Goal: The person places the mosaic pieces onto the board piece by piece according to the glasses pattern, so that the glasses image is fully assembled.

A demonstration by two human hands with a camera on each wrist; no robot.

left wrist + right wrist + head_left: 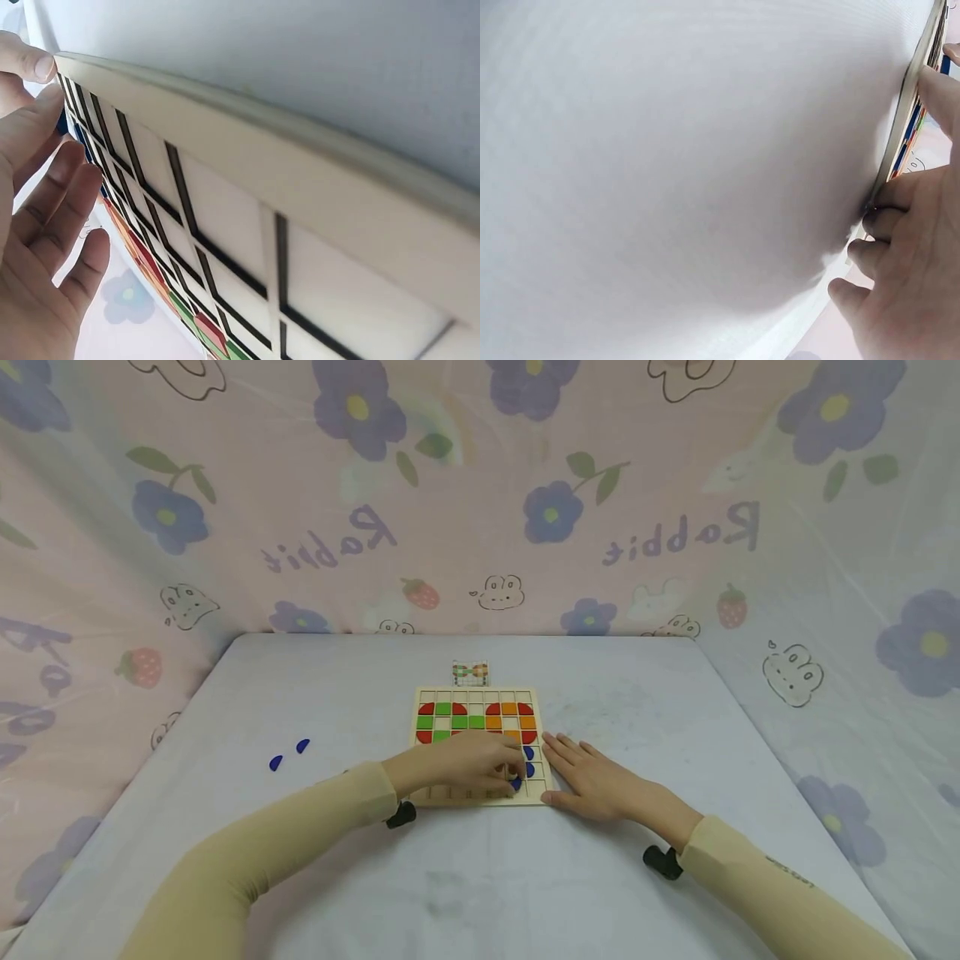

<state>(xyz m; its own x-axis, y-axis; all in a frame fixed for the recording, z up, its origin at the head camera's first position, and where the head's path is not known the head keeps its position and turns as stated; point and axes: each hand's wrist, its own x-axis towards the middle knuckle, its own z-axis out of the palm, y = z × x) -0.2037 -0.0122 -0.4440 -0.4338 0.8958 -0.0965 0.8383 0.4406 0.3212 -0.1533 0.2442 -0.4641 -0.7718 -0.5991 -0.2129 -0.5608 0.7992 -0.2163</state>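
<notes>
A wooden grid board lies on the table, with red, green and orange pieces in its upper rows. Blue half-round pieces sit in cells near its right side. My left hand reaches over the lower part of the board and pinches another blue half-round piece between thumb and fingertips. In the left wrist view, the fingers partly cover that blue piece. My right hand rests beside the board with its fingers extended, touching the right edge. The left forearm and hand hide some of the grid.
Two loose blue half-round pieces lie on the table to the left. A small pattern card stands or lies just behind the board; I cannot tell which. Printed cloth surrounds the white table at the back and sides.
</notes>
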